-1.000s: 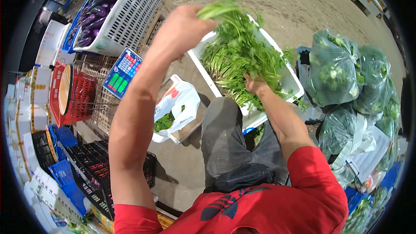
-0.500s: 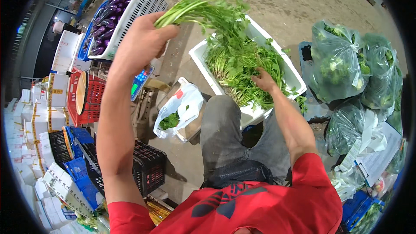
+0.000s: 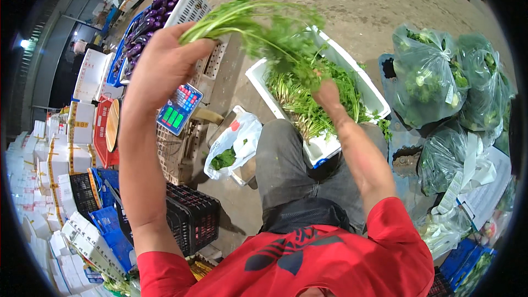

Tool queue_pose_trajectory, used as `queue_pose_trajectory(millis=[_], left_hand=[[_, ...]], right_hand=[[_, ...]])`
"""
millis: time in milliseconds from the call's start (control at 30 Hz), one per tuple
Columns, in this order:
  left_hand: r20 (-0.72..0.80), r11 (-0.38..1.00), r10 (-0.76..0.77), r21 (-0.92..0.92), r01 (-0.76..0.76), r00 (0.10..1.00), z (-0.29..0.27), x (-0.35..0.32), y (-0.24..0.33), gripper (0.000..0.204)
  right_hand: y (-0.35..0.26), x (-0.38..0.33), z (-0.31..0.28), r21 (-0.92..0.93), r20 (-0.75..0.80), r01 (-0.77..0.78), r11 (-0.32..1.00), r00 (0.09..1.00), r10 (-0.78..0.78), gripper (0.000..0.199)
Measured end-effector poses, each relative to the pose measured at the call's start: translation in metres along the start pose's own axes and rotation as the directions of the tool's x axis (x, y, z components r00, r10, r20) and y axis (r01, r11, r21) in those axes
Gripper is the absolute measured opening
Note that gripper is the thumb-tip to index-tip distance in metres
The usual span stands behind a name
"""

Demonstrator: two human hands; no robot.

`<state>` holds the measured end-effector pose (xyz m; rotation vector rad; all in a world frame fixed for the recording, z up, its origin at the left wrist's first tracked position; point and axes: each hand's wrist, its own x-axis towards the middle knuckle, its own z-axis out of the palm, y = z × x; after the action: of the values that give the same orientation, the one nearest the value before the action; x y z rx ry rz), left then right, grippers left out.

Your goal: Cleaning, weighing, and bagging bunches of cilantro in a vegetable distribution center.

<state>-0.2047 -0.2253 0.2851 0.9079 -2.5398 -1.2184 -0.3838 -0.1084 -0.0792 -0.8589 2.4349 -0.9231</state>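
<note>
Seen from above the head, a person in a red short-sleeved shirt (image 3: 330,264) and grey trousers (image 3: 291,176) sorts leafy greens at an open-air market stall. Just ahead of the knee, a white plastic bag holding a few green leaves (image 3: 234,146) sits open on the concrete floor (image 3: 385,0), beside a black plastic crate (image 3: 190,217).

The left hand (image 3: 165,66), raised high, is closed tight around the stem ends of a bunch of long-stemmed green herbs (image 3: 258,25), which hangs in the air over the near corner of the white foam box of loose greens (image 3: 366,91). The right hand (image 3: 325,93) reaches into the bunch's leafy end above that box; whether its fingers are pinching leaves or only brushing them cannot be told, since foliage covers them.

The step in hand looks like cleaning or evening out a bunch lifted from the box. The next move would likely call for a firm hold by the left hand while the right strips or straightens stems.

Behind the raised arm sit an electronic scale with coloured keys (image 3: 179,109) and a white slatted basket of purple aubergines (image 3: 165,5); to the right stand clear bags stuffed with green vegetables (image 3: 426,82).
</note>
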Motion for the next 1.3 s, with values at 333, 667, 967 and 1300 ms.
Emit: queue_pose_trajectory(millis=[333,667,967,1300], left_hand=[[-0.354,0.941,0.088,-0.278,-0.194,0.931,-0.119,-0.056,-0.059,0.027],[-0.049,0.454,0.012,-0.89,-0.049,0.999,0.035,-0.081,-0.126,0.049],[0.518,-0.011,-0.079,-0.855,0.519,0.852,0.22,-0.168,-0.236,0.051],[0.482,0.183,-0.072,-0.854,0.487,0.873,0.222,-0.189,-0.26,0.037]], right_hand=[[0.177,0.015,0.043,0.025,0.365,-0.411,0.912,0.853,0.374,0.059],[0.02,-0.085,-0.028,0.429,0.238,-0.019,0.903,0.967,-0.093,0.06],[-0.035,-0.198,0.016,0.879,0.477,-0.456,0.139,0.842,-0.252,0.026],[-0.032,-0.214,0.021,0.834,0.552,-0.504,0.227,0.745,-0.375,0.031]])
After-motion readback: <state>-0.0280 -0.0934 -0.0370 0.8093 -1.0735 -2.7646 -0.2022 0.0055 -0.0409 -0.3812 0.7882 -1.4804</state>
